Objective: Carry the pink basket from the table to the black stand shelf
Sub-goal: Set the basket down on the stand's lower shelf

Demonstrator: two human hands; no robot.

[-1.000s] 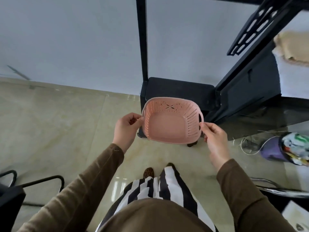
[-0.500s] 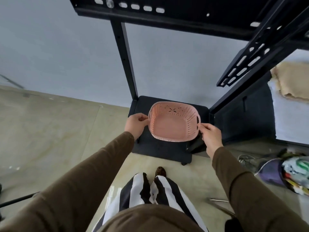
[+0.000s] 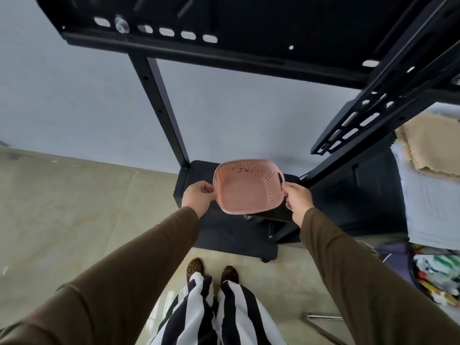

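Perforated pink basket (image 3: 245, 191) — rounded, plastic

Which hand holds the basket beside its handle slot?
The right hand, gripping the pink basket beside its open slot; the left hand grips the plain opposite rim.

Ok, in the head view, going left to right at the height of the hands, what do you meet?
Left hand → pink basket → right hand → black stand panel → white cloth at the right edge.
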